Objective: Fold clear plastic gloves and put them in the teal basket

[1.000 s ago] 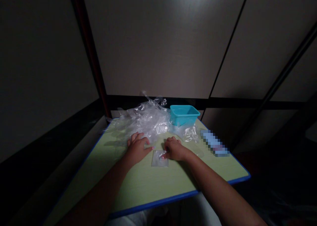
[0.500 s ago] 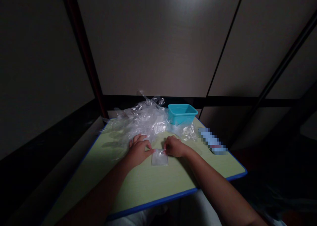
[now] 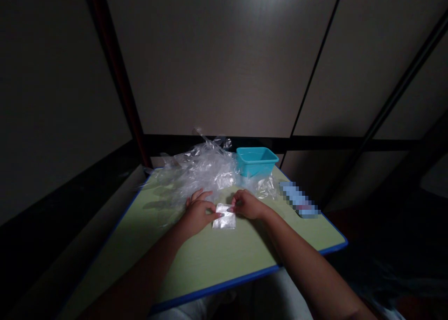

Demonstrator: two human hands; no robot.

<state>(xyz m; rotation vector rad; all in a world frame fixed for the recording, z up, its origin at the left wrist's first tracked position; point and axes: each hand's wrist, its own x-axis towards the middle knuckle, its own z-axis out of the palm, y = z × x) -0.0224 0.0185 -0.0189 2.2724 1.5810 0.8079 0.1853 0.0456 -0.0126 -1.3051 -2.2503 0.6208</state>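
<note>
A small square of folded clear plastic bag [image 3: 224, 223] is pinched at both sides between my hands, over the near middle of the table. My left hand [image 3: 200, 214] has its thumb on top of the plastic's left part, with the other fingers curled or spread behind. On the right, my right hand [image 3: 248, 205] grips the far right edge between thumb and fingers. Just beyond my hands spreads a loose heap of crumpled clear plastic bags [image 3: 206, 168].
A turquoise plastic basket [image 3: 257, 162] stands at the back right, with more clear plastic [image 3: 266, 187] before it. A blurred-out bluish flat object [image 3: 299, 200] lies near the right edge of the yellow-green table [image 3: 210, 268]. Cabinet panels [image 3: 217, 67] rise behind.
The folded plastic has tilted and moved slightly away from me, and its surface now shines brightly. Both thumbs sit further in over it.
</note>
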